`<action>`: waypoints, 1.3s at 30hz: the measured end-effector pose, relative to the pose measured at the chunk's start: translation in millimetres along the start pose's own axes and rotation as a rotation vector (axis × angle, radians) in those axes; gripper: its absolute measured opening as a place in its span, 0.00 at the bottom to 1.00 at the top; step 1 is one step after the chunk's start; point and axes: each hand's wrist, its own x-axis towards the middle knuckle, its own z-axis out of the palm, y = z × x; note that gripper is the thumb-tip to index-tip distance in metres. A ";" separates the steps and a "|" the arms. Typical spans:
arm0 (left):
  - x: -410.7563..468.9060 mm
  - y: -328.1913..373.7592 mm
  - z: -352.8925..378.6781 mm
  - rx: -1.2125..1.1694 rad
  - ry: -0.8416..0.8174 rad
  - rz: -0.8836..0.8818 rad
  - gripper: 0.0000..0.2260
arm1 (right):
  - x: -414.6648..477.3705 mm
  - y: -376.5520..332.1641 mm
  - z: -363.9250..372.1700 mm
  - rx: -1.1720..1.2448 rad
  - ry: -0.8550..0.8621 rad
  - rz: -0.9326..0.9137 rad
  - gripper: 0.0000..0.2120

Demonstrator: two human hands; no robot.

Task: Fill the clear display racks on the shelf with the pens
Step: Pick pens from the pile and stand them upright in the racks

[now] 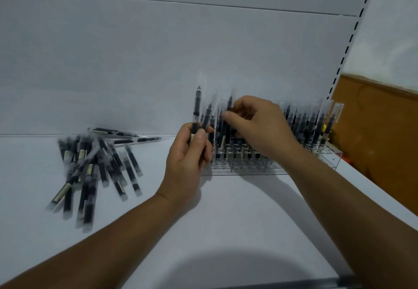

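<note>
A clear display rack (pixel 260 167) stands on the white shelf against the back panel, with several black pens upright in it. My left hand (pixel 187 160) grips two black pens (pixel 199 112) upright, just left of the rack. My right hand (pixel 255 126) is above the rack's left part and pinches one black pen (pixel 229 105) by its upper end, the pen standing among those in the rack. A loose pile of black pens (pixel 90 169) with clear caps lies on the shelf to the left.
The white shelf (pixel 226 221) stretches toward me, its front edge at the bottom. A slotted white upright (pixel 348 47) rises at the right. Beyond the shelf's right end is a brown surface (pixel 380 135). A yellow item (pixel 325 128) shows behind the rack's right end.
</note>
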 end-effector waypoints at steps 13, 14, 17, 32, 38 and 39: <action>0.4 -3.9 -2.0 0.016 -0.032 0.005 0.08 | -6.4 3.9 10.9 -0.341 -0.132 0.004 0.10; 0.3 -4.2 -2.1 0.016 -0.035 0.005 0.09 | -8.6 5.3 8.0 -0.325 -0.129 0.012 0.11; 0.4 -4.7 -2.0 0.018 -0.050 0.003 0.08 | -20.3 6.8 0.5 -0.022 -0.034 0.048 0.09; -3.0 -2.7 3.4 -0.017 -0.079 -0.083 0.08 | -25.6 -6.2 -9.5 0.602 0.064 0.114 0.05; 0.6 -5.4 -0.2 0.013 -0.037 -0.041 0.09 | -8.3 3.3 -24.2 0.397 0.302 0.064 0.06; 0.4 -6.3 -0.7 0.029 -0.049 -0.034 0.09 | -7.6 5.1 -22.2 0.318 0.285 0.043 0.06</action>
